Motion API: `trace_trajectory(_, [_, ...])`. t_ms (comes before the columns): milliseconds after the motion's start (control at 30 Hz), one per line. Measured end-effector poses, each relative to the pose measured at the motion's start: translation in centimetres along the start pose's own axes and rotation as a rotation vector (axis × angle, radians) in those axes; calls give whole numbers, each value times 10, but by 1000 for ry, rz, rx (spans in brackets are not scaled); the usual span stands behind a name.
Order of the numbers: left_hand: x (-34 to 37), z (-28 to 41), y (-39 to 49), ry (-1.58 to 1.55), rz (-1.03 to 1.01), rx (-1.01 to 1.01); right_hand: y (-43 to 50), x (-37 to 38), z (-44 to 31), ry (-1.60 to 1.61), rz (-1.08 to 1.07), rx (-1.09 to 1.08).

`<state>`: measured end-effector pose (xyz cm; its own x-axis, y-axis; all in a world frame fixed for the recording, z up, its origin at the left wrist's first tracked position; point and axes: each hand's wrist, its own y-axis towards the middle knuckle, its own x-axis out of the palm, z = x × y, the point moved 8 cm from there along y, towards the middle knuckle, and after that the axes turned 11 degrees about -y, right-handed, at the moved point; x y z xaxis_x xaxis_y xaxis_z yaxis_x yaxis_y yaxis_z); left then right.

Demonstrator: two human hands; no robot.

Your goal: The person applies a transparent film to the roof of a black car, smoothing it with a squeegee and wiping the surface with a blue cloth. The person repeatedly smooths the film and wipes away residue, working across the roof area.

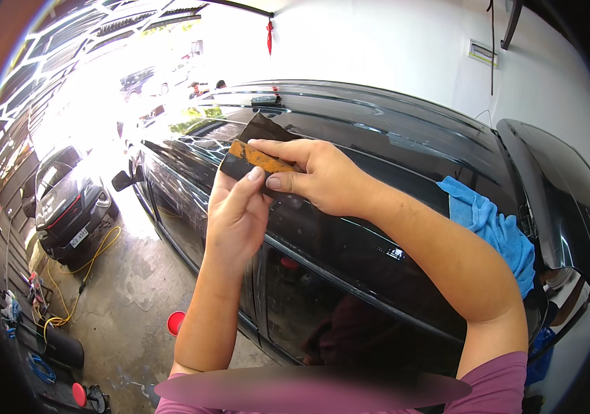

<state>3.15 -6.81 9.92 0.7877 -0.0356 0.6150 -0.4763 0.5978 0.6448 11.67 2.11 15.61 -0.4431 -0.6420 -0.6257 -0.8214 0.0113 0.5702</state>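
My left hand (238, 209) and my right hand (320, 176) meet above the roof of a black car (341, 121). Between them is a flat orange block (258, 156) with dark smears, probably a sanding block. A dark sheet (265, 127), which looks like sandpaper, lies against the block, and one creased end sticks up behind it. The left hand supports the block from below, its thumb on the near dark face. My right fingers lie along the top and far side, with the thumb in front. The fingers cover part of the sheet.
A blue microfiber cloth (497, 227) lies on the roof's rear, beside the raised tailgate (559, 181). A small dark block (266, 100) rests farther across the roof. A yellow cord (75, 305) and a red round-topped object (175, 323) are on the floor, near another car (69, 202).
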Motion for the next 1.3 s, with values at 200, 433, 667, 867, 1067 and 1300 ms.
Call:
trace_trajectory(200, [-11, 6, 0, -62, 41, 88, -4, 7, 14, 119, -118, 250])
trace_trajectory(433, [-17, 12, -1, 115, 147, 185, -7, 1, -1, -434, 127, 1])
trace_trajectory(667, [-9, 16, -1, 43, 182, 243, -11, -5, -13, -467, 209, -135])
trace_trajectory(867, [-32, 17, 2, 135, 256, 224, -12, 2, -14, -468, 168, -96])
trace_trajectory(1067, [-43, 18, 3, 237, 249, 207, -15, 4, -18, -433, 177, -134])
trace_trajectory(1300, [-30, 23, 2, 89, 277, 300, -23, -10, -45, -778, 447, -227])
